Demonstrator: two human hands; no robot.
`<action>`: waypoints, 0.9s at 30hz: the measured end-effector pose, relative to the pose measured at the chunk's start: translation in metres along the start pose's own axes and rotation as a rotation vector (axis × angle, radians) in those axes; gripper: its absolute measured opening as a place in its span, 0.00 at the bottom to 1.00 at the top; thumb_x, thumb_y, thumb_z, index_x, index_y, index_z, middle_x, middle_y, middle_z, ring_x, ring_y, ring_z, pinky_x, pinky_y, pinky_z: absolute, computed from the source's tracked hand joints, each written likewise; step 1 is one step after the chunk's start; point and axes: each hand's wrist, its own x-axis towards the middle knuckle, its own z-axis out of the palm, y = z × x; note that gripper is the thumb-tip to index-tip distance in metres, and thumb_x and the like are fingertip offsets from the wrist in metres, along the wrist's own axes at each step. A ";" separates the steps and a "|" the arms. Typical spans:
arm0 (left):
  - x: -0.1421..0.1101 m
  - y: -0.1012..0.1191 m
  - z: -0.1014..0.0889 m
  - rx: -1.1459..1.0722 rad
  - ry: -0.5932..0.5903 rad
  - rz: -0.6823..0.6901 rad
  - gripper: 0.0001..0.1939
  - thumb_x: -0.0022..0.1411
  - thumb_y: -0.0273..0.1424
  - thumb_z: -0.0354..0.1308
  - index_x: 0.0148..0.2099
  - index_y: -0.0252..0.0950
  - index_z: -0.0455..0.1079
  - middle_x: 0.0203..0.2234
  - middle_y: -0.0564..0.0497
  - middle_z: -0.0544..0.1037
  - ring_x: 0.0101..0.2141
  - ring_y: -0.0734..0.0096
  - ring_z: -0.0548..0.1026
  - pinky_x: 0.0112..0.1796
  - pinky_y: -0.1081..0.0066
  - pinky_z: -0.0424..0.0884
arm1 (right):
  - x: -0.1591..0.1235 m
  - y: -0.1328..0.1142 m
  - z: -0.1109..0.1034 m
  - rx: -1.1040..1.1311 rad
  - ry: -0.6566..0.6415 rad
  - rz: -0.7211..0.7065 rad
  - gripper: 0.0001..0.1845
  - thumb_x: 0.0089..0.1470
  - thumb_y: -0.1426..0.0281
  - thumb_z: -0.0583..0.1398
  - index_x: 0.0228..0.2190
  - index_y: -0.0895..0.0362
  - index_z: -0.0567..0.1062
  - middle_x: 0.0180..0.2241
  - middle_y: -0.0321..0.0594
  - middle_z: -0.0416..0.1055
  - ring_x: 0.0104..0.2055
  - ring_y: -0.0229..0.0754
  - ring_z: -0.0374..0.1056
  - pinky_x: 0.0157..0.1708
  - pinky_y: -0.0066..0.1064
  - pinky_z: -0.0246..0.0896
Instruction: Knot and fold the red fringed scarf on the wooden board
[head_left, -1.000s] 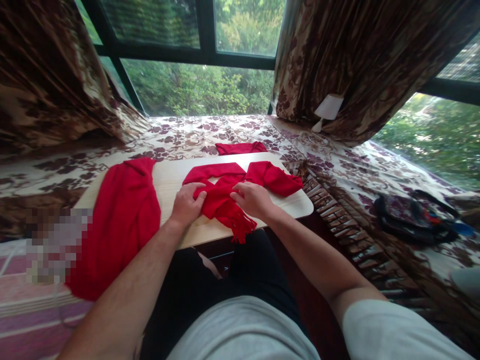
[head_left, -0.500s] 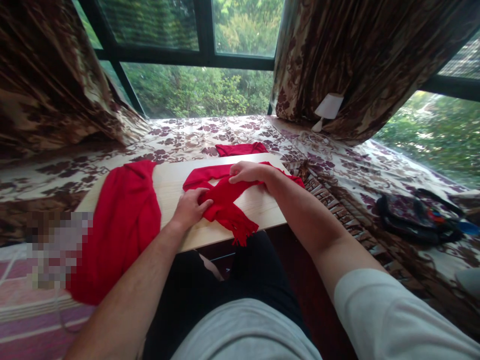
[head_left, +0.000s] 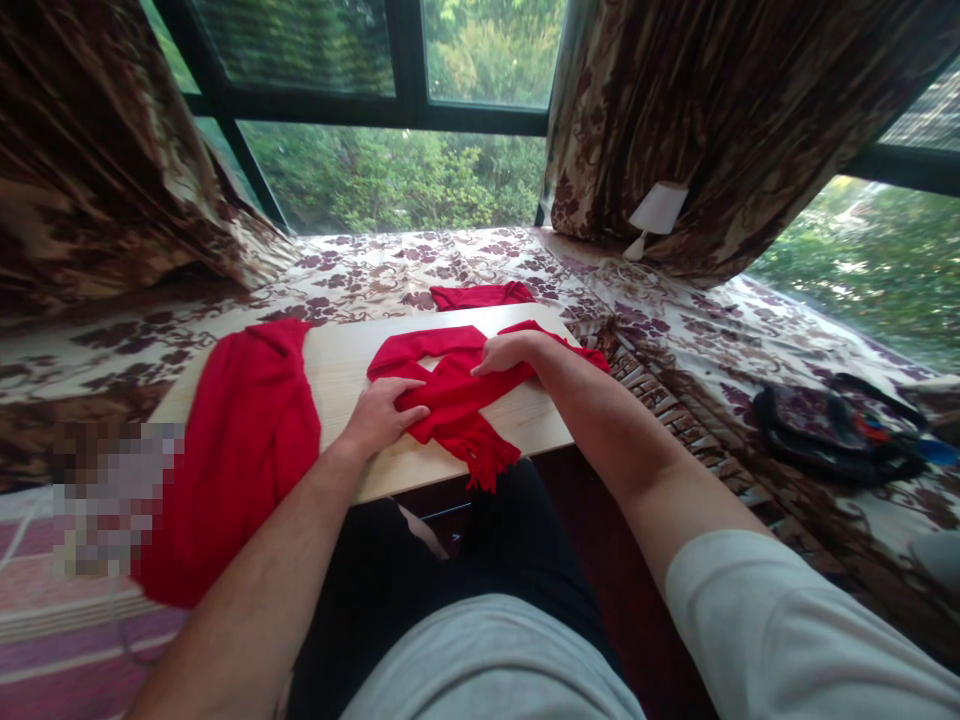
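Note:
A red fringed scarf point(head_left: 457, 400) lies on a pale wooden tabletop point(head_left: 345, 365), one strand crossing over another so that a small gap of wood shows in the loop. My left hand point(head_left: 382, 415) touches its left fold, thumb and forefinger apart on the cloth. At the upper right of the loop, my right hand point(head_left: 508, 352) has its fingers bent down and closed on the scarf; the fingertips are partly hidden. Tassels hang over the near table edge. To the left a large red cloth point(head_left: 255, 430) is draped over the table end.
Another folded red cloth point(head_left: 480, 295) sits beyond the table on the floral cover point(head_left: 360, 265). A small white lamp point(head_left: 658, 210) stands by the curtain at back right. A dark bag point(head_left: 817, 435) rests at the right. Striped fabric point(head_left: 67, 640) lies at lower left.
My right hand has shifted slightly right, and the strand under it lies flatter across the loop. The left hand has stayed nearly in place on the fold.

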 end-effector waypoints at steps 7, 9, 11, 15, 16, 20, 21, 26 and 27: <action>0.001 0.003 -0.004 0.003 -0.043 0.023 0.22 0.55 0.42 0.65 0.50 0.39 0.78 0.45 0.47 0.80 0.46 0.57 0.75 0.51 0.59 0.68 | -0.012 0.005 -0.004 0.052 -0.104 -0.112 0.16 0.58 0.60 0.61 0.40 0.60 0.78 0.31 0.35 0.74 0.25 0.32 0.60 0.26 0.25 0.52; 0.001 0.003 -0.004 0.006 -0.043 0.027 0.22 0.55 0.43 0.66 0.50 0.39 0.78 0.45 0.47 0.80 0.46 0.57 0.75 0.52 0.59 0.67 | -0.012 0.010 -0.002 0.098 -0.114 -0.127 0.14 0.57 0.62 0.63 0.41 0.59 0.77 0.31 0.35 0.74 0.25 0.32 0.60 0.26 0.25 0.53; 0.001 0.002 -0.004 0.011 -0.040 0.029 0.23 0.54 0.44 0.66 0.50 0.39 0.78 0.46 0.47 0.80 0.47 0.56 0.74 0.53 0.59 0.67 | -0.009 0.012 0.002 0.101 -0.091 -0.105 0.15 0.56 0.63 0.64 0.42 0.59 0.77 0.32 0.36 0.74 0.26 0.33 0.62 0.27 0.25 0.54; 0.001 -0.001 -0.004 0.023 -0.041 0.025 0.25 0.54 0.45 0.66 0.52 0.39 0.77 0.48 0.46 0.80 0.49 0.55 0.74 0.54 0.58 0.67 | -0.002 0.006 0.011 -0.077 -0.024 -0.049 0.18 0.51 0.59 0.67 0.37 0.62 0.80 0.32 0.43 0.76 0.31 0.41 0.69 0.31 0.28 0.57; 0.001 -0.001 -0.004 0.021 -0.041 0.023 0.26 0.54 0.45 0.66 0.52 0.40 0.77 0.48 0.46 0.80 0.49 0.55 0.74 0.54 0.58 0.66 | -0.002 0.002 0.014 -0.127 0.010 -0.033 0.20 0.49 0.59 0.68 0.36 0.62 0.80 0.33 0.46 0.77 0.34 0.43 0.70 0.32 0.29 0.58; 0.000 0.001 -0.004 -0.002 -0.038 -0.009 0.25 0.53 0.44 0.67 0.52 0.40 0.77 0.48 0.45 0.80 0.49 0.55 0.74 0.54 0.59 0.67 | -0.014 -0.019 0.025 -0.187 0.325 -0.050 0.18 0.48 0.64 0.67 0.41 0.59 0.79 0.41 0.50 0.77 0.42 0.50 0.72 0.37 0.31 0.60; 0.000 0.002 -0.004 -0.007 -0.038 -0.023 0.25 0.53 0.44 0.67 0.51 0.39 0.77 0.48 0.45 0.80 0.49 0.55 0.74 0.54 0.59 0.67 | -0.018 -0.025 0.030 -0.164 0.397 -0.104 0.15 0.51 0.66 0.65 0.41 0.58 0.78 0.42 0.49 0.77 0.43 0.49 0.72 0.37 0.30 0.60; -0.001 0.009 -0.005 -0.051 0.002 -0.068 0.25 0.55 0.43 0.65 0.52 0.38 0.76 0.47 0.45 0.79 0.48 0.56 0.74 0.53 0.59 0.69 | -0.034 -0.043 0.068 -0.025 0.456 -0.300 0.14 0.61 0.61 0.58 0.44 0.55 0.75 0.43 0.44 0.74 0.40 0.44 0.71 0.37 0.30 0.59; -0.002 0.010 -0.006 -0.066 0.045 -0.094 0.24 0.55 0.42 0.64 0.52 0.38 0.76 0.47 0.45 0.79 0.48 0.56 0.75 0.52 0.59 0.69 | -0.035 -0.043 0.076 -0.009 0.464 -0.291 0.16 0.61 0.60 0.58 0.46 0.55 0.74 0.44 0.44 0.73 0.40 0.44 0.71 0.38 0.30 0.59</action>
